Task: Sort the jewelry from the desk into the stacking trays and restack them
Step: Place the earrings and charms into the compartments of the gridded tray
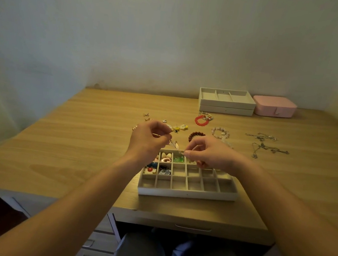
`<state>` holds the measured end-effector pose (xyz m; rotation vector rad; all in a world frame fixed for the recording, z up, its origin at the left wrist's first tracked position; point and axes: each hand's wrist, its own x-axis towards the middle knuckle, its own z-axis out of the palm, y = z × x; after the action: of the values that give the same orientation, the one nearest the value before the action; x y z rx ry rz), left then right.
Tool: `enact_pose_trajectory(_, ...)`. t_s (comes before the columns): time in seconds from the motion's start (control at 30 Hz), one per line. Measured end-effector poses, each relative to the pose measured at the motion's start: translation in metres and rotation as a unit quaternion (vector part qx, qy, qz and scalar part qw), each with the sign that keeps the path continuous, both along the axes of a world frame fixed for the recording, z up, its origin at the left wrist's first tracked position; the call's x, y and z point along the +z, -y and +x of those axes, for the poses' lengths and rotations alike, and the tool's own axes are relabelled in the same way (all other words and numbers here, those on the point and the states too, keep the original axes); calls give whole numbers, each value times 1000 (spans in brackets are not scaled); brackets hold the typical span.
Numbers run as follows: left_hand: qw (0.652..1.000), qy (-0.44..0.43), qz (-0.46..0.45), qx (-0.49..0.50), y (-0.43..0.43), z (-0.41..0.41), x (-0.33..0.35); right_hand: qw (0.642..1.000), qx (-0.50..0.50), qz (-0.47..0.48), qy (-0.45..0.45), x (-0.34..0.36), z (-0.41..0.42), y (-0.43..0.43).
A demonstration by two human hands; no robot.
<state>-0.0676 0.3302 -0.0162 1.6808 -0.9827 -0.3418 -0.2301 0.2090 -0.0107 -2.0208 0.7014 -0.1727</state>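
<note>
The wooden desk fills the middle of the frame, running back to a plain wall. At its far edge, upper right of centre, two grey trays sit stacked, with a shut pink box just beside them on the right. A third grey tray, divided into many small cells, lies near the front edge with its long side running left to right across the frame. Its upper-left cells already hold coloured pieces; the cells to the right and in the bottom row look bare.

Both forearms reach in from the lower corners and meet above the far rim of that tray. The left hand is curled, its thumb and fingertips pinching a thin wire hook. The right hand, palm turned down, pinches the other end of the same small earring piece, which hangs between them. Whether it is one earring or a tangled pair I cannot tell.

The free cells lie below and to the right of the pinch, so the right hand is the nearer one for a drop, likely a short lowering toward the bottom of the frame.

Beyond the hands, unsorted: thin chains at the right, a pale bead bracelet, a dark bead bracelet, a red bracelet and loose earrings.
</note>
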Motion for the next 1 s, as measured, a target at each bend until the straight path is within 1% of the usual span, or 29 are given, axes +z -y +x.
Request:
enact_pose_trajectory(0.13,1000,13,12,3,2,-4,-5,1000,24,-14,-7,-1,-2,-2)
enact_pose_trajectory(0.33,999,29,37,-2,4,-12,-12,996,45,-64,-30,-7,0,-2)
enact_pose_trajectory(0.63,994,62,89,-23,5,-10,-21,984,77,-133,-90,-9,6,-1)
enact_pose_trajectory(0.73,993,60,100,-26,2,-8,-22,978,84,-155,-111,-8,8,-3)
enact_pose_trajectory(0.87,993,45,101,-37,2,-9,-23,977,101,-161,-99,-5,7,-7)
enact_pose_trajectory(1.0,993,45,101,-39,2,-9,-24,977,93,-165,-93,-8,7,-6)
